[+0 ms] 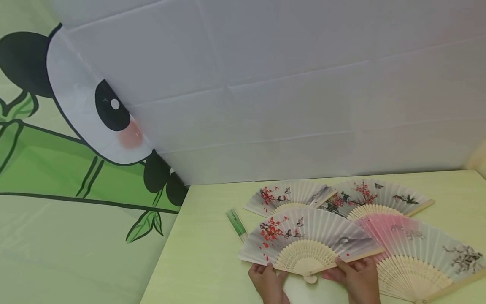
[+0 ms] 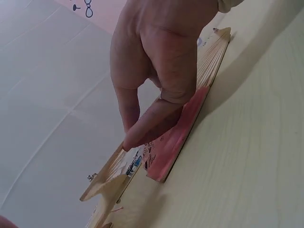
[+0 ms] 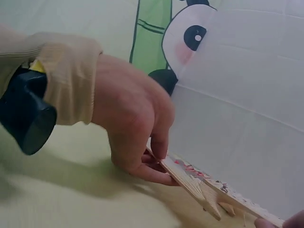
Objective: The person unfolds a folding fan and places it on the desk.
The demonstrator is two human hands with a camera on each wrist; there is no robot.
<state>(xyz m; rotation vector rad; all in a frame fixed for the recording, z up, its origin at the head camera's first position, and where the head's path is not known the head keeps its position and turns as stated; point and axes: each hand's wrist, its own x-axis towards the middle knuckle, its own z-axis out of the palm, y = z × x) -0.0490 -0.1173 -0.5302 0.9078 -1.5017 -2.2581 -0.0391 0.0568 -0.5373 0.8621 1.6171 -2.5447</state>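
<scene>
A spread folding fan with red blossoms, birds and a grey-purple side is held by both hands along its lower edges. My left hand grips the left lower edge, thumb on top. At the right guard stick, my right hand pinches the fan with its thumb over the edge. Between them juts the fan's pivot end. In the left wrist view the right hand is seen with fingers bent at the fan; the right wrist view shows the left hand pinching its edge.
Behind lie two more spread fans, a blossom fan and a bird fan. A pink and pale green fan lies at the right, partly under the held one. A green packet rests on the table at left. White cloth stands behind.
</scene>
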